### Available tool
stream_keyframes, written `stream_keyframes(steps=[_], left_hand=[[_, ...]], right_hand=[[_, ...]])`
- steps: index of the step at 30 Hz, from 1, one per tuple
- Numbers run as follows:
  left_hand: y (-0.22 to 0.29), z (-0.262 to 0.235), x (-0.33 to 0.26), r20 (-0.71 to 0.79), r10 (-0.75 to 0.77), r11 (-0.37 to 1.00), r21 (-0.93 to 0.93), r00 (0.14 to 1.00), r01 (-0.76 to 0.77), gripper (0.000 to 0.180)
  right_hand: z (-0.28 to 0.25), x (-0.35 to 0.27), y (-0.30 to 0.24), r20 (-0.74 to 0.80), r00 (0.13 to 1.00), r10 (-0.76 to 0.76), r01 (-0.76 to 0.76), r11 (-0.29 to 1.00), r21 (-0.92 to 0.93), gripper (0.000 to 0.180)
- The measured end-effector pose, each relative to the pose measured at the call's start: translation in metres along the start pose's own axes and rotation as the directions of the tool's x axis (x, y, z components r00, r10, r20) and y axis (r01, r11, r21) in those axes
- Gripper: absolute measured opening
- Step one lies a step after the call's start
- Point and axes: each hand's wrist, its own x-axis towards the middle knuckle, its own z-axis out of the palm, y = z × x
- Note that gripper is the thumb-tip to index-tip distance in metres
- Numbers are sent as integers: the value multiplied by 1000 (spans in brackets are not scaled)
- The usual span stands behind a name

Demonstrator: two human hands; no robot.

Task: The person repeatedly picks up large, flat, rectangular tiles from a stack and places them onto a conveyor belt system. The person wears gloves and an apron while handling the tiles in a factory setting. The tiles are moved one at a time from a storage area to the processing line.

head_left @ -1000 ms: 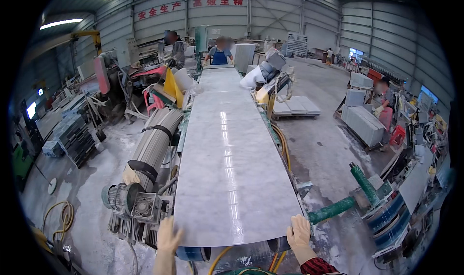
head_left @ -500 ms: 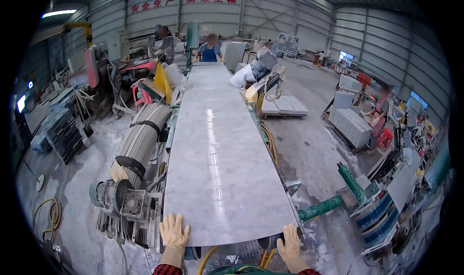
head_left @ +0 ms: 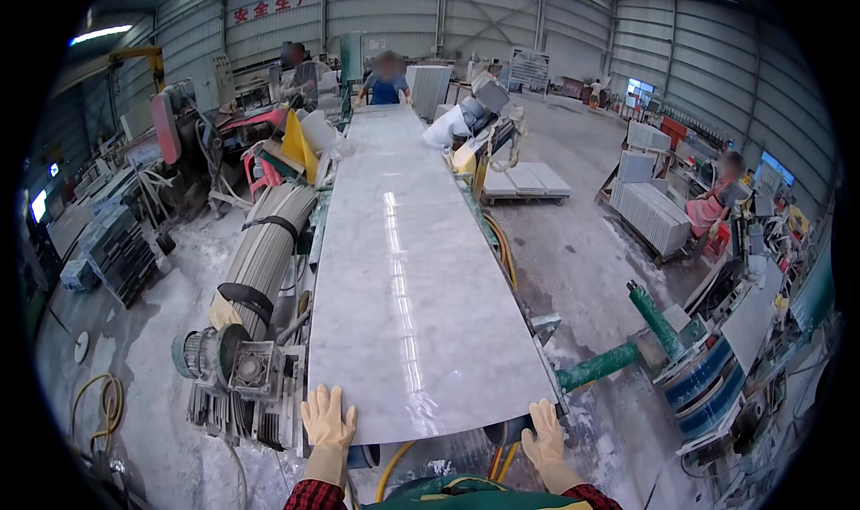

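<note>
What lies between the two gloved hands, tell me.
In the head view, the pale slab's near end runs between left hand and right hand, blue cylindrical parts beneath.

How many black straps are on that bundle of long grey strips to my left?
2. The far strap crosses the grey bundle toward its far end; the near strap crosses it just beyond the motor. Any more behind the motor may be hidden.

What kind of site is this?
Probably a stone or tile slab-processing workshop: a glossy pale slab lies in front of the wearer, a motor unit sits beside it, and flat pale slabs rest on the floor to the right.
</note>
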Motion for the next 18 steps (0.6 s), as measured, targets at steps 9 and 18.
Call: stream_keyframes(steps=[9,18], left_hand=[[47,-25,-2,100,254,967,-37,962,-251,75],[125,-20,-17,126,587,806,-186,800,-562,79]], right_hand=[[-11,-73,39,-8,988,154,-155,987,-50,54],[2,-140,110,464,352,813,-813,511,-278,49]])
